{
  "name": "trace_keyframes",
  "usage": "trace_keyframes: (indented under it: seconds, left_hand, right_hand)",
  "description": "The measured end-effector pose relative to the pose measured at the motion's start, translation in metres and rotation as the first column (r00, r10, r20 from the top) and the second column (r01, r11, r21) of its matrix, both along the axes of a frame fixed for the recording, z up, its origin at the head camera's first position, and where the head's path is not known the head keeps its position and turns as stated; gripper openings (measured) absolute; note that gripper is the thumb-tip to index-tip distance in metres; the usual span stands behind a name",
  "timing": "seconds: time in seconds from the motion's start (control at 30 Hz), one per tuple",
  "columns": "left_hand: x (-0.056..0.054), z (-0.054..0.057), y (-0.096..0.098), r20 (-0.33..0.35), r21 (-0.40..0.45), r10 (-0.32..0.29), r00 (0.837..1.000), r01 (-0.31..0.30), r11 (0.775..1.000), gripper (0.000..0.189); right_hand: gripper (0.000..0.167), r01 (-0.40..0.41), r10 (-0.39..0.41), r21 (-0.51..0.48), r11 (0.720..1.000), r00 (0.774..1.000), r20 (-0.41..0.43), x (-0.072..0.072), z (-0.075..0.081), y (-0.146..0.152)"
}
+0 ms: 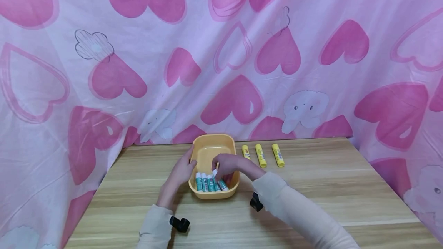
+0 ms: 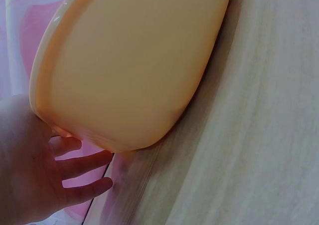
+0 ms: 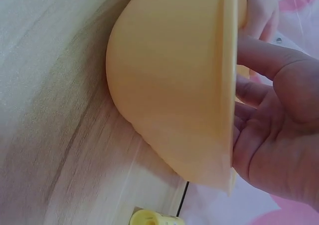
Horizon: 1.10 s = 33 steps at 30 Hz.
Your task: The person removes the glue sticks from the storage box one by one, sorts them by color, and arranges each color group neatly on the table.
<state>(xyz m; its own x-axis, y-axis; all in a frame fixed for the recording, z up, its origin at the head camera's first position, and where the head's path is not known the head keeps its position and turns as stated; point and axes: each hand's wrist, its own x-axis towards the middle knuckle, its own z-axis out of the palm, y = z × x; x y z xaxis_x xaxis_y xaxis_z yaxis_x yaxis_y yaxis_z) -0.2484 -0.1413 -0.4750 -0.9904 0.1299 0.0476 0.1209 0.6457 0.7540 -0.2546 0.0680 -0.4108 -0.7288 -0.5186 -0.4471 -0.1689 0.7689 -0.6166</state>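
Observation:
A yellow-orange plastic basin (image 1: 212, 140) stands on the table with several green glue sticks (image 1: 205, 183) with white caps lined up along its near side. My left hand (image 1: 183, 168) grips the basin's left rim, thumb over the edge; in the left wrist view its other fingers spread along the outer wall. Reaching over the right rim, my right hand (image 1: 226, 164) has its fingertips at the white cap of the rightmost glue stick (image 1: 222, 185), which lies tilted against the row. In the right wrist view the basin wall hides those fingertips.
Three yellow glue sticks (image 1: 261, 156) lie spaced apart to the basin's right, near the table's back edge. Behind the wooden table (image 1: 311, 191) hangs a pink cloth (image 1: 235, 99) with hearts. Each wrist bears a small black device (image 1: 180, 224).

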Motion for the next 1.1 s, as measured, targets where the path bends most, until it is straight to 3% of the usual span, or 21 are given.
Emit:
trace_keyframes:
  seconds: [0.23, 0.47, 0.83, 1.1]
  left_hand:
    - [0.0, -0.001, -0.001, -0.001, -0.001, -0.007, 1.0, 0.007, 1.0, 0.063]
    - [0.001, 0.001, -0.001, -0.008, 0.001, -0.01, 1.0, 0.01, 1.0, 0.063]
    - [0.001, -0.002, -0.001, -0.016, 0.005, -0.015, 1.0, 0.015, 1.0, 0.064]
    - [0.001, -0.001, -0.001, -0.027, 0.008, -0.015, 1.0, 0.015, 1.0, 0.064]
  right_hand:
    - [0.025, 0.044, -0.051, -0.139, 0.989, 0.998, -0.048, 0.001, 0.006, 0.013]
    - [0.03, 0.079, -0.102, -0.265, 0.961, 0.992, -0.076, 0.001, 0.012, 0.029]
    - [0.029, 0.19, -0.231, -0.326, 0.926, 0.969, -0.09, 0.004, 0.014, 0.051]
    - [0.033, 0.211, -0.27, -0.376, 0.902, 0.956, -0.112, 0.007, 0.014, 0.073]
